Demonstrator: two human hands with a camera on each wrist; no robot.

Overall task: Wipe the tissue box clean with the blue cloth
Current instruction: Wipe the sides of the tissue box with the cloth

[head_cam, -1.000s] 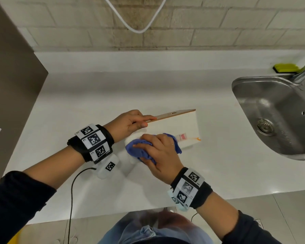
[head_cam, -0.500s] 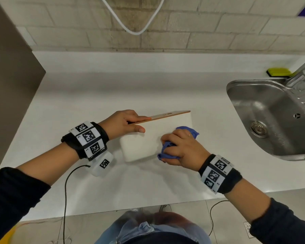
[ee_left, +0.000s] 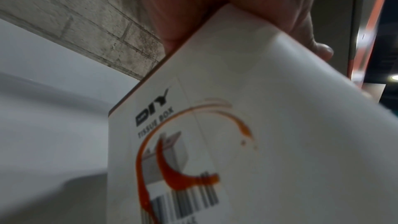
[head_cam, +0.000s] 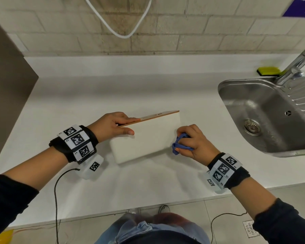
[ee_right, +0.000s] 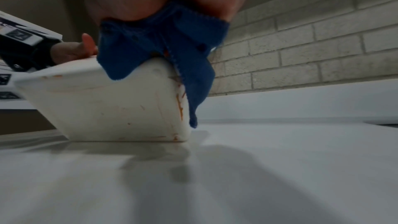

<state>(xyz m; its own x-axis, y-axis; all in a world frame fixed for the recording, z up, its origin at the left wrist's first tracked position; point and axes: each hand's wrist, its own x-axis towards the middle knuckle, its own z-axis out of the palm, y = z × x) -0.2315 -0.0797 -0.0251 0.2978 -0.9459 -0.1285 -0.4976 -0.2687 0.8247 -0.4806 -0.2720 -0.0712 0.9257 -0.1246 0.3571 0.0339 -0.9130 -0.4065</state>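
Note:
A white tissue box (head_cam: pixel 144 138) with a thin wooden lid lies tilted on the white counter (head_cam: pixel 148 176). My left hand (head_cam: pixel 118 125) grips its upper left end, thumb on the near face and fingers over the lid edge. In the left wrist view the box's end label (ee_left: pixel 193 142) carries an orange-brown ring stain. My right hand (head_cam: pixel 190 141) holds the bunched blue cloth (head_cam: pixel 180 147) against the box's lower right corner. From the right wrist the cloth (ee_right: pixel 163 47) drapes over that corner of the box (ee_right: pixel 112 108), where orange smears show.
A steel sink (head_cam: pixel 268 117) with a tap (head_cam: pixel 294 67) is set into the counter at the right. A yellow-green sponge (head_cam: pixel 268 71) lies behind it. A brick wall with a hanging white cable (head_cam: pixel 123 35) backs the counter. A brown panel (head_cam: pixel 7 85) stands at the left.
My right hand has dragged the blue cloth across the box's near face from its left part to its lower right corner. The left hand has kept its hold on the box.

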